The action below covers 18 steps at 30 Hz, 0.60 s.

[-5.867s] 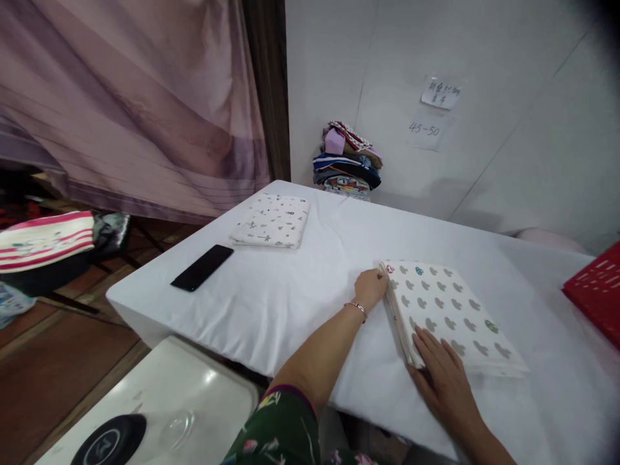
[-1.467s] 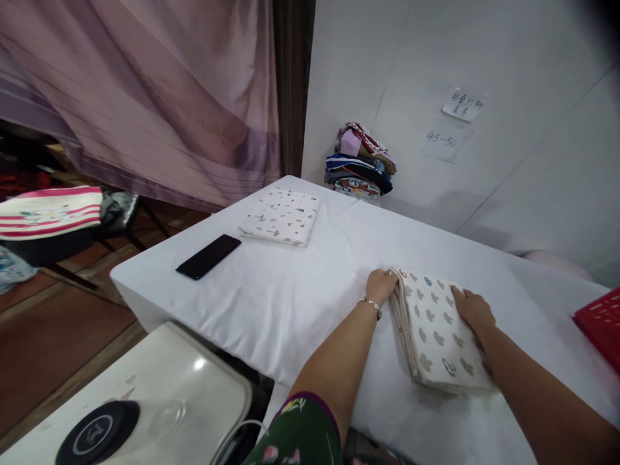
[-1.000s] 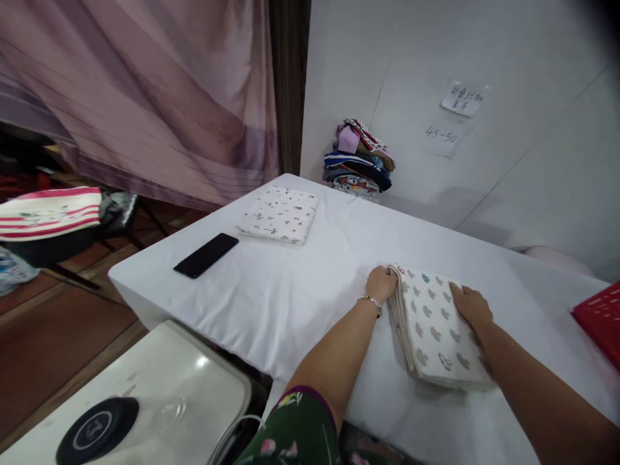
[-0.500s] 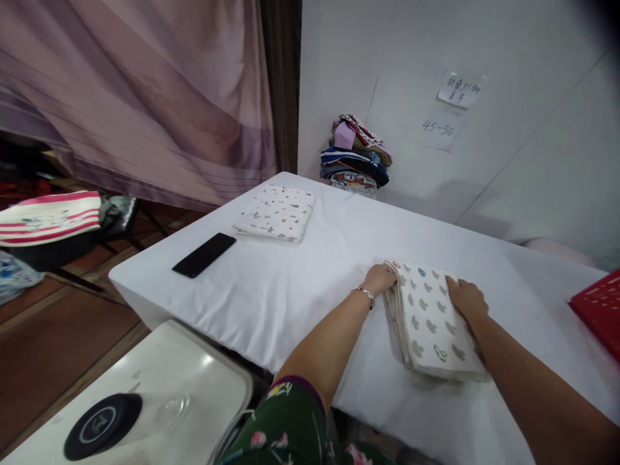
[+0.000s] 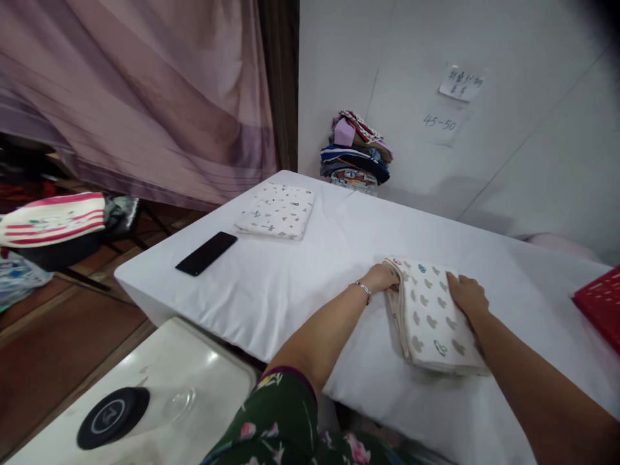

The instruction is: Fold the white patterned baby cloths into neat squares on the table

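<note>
A folded white cloth [image 5: 431,316] with grey mouse-head prints and a few coloured outlines lies on the white-covered table [image 5: 349,239]. At its far left corner my left hand [image 5: 384,279] grips the layered edge, its fingertips tucked between the folds and out of sight. My right hand [image 5: 467,296] rests along the right side, thumb on top and fingers bent around the edge. Farther left lies a second folded white cloth [image 5: 278,212] with small dark prints. A black phone [image 5: 206,253] lies in front of it.
A stack of folded clothes [image 5: 356,155] stands behind the table by the wall. A red basket [image 5: 600,307] sits at the right edge. Lower left, a pale stool [image 5: 203,361] bears a black-lidded container [image 5: 113,416]. Papers with handwriting [image 5: 460,84] hang on the wall.
The view has shifted slightly. Both hands keep nearly the same places on the mouse-print cloth, and the left fingers sit a little deeper in its folds.
</note>
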Each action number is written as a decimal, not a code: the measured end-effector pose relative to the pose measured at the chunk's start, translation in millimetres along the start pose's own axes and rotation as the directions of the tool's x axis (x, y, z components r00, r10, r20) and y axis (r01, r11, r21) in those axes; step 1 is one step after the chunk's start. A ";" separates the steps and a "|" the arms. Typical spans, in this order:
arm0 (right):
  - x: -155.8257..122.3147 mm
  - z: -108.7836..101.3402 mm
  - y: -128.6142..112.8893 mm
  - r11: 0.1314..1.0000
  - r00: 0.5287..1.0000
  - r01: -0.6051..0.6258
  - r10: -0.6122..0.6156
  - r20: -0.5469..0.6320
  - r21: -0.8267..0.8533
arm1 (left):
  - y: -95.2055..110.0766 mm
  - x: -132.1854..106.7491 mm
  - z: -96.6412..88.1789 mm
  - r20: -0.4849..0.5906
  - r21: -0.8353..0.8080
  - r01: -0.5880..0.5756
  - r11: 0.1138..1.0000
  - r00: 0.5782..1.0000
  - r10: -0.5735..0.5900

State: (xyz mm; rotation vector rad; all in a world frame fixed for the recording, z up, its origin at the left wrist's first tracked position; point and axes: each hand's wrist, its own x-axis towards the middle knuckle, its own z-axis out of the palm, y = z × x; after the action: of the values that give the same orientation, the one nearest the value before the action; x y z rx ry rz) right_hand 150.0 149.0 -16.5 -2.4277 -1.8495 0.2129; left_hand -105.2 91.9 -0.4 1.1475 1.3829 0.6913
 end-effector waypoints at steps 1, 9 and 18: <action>-0.2 -0.3 -0.2 1.000 1.000 0.000 0.000 0.002 0.000 | 0.4 0.7 -0.1 -0.004 0.014 0.001 1.000 1.000 -0.001; 1.7 1.0 -0.1 1.000 1.000 -0.002 0.002 0.011 -0.002 | -1.5 -9.3 7.5 0.000 -0.014 -0.008 1.000 1.000 0.008; -0.4 -0.4 -0.6 1.000 1.000 0.014 -0.014 0.000 0.001 | -8.1 -8.3 16.3 -0.040 -0.055 -0.028 0.998 0.999 0.026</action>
State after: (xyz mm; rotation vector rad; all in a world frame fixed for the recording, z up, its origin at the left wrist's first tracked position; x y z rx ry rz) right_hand 149.4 148.7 -16.0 -2.4133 -1.8653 0.2138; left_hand -92.5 78.1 -7.4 1.1161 1.3751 0.7706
